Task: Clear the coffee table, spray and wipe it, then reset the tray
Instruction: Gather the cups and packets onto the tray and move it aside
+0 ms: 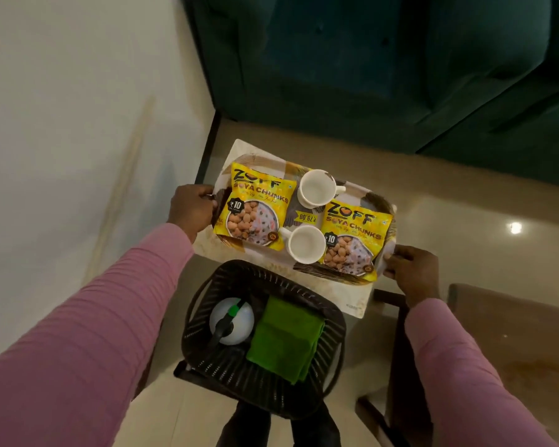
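A patterned brown-and-cream tray [271, 164] lies on the pale coffee table [357, 301]. My left hand [191, 206] grips the tray's left end and my right hand [412, 269] grips its right end. On the tray lie two yellow soya chunk packets, one at the left [255, 208] and one at the right [354, 240]. Two empty white cups stand between them, one farther [317, 188] and one nearer [305, 244]. Below, a black basket [226, 285] holds a white spray bottle [236, 321] and a folded green cloth [284, 337].
A dark green sofa [384, 59] fills the top of the view. A white wall [62, 124] is at the left. A brown wooden piece of furniture [504, 343] stands at the right. The floor [465, 195] is glossy beige tile.
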`<state>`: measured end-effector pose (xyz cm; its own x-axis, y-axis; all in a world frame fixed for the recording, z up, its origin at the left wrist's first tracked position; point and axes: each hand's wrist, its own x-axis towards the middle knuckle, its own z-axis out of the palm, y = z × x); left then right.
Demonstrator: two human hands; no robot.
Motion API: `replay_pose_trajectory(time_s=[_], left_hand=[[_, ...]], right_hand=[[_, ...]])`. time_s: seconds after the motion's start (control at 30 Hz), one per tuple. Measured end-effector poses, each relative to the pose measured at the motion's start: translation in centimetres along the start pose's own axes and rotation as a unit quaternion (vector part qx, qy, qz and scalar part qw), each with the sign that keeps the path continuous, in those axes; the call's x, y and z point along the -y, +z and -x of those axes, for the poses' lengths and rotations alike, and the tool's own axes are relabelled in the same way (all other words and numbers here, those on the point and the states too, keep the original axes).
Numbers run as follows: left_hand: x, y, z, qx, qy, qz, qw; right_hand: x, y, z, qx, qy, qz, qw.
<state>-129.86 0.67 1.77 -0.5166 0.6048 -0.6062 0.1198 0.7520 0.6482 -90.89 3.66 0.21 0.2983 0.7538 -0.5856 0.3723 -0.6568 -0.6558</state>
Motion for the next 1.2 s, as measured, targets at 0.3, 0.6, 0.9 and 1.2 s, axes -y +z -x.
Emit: replay_pose_trajectory(time_s=[0.3, 0.6, 0.9, 1.2], left_hand=[[5.8, 3.4, -3.6, -0.01, -0.061, -0.004, 0.998], [6.1, 4.9, -4.8, -0.014, -0.062, -0.024, 0.998], [6.8, 5.4, -5.8, -0.018, -0.061, -0.034, 0.997], [7.4, 5.7, -6.4, -0.014, -0.042, -0.065, 0.997]], right_hand=[[-5.1, 4.0, -3.7, 0.026, 0.06, 0.041, 0.997], [-6.3, 4.4, -4.7, 0.026, 0.079, 0.064, 0.995], [-7.5, 5.3, -5.1, 0.031, 0.112, 0.065, 0.991], [-8.2, 5.8, -5.2, 0.013, 0.117, 0.083, 0.99]])
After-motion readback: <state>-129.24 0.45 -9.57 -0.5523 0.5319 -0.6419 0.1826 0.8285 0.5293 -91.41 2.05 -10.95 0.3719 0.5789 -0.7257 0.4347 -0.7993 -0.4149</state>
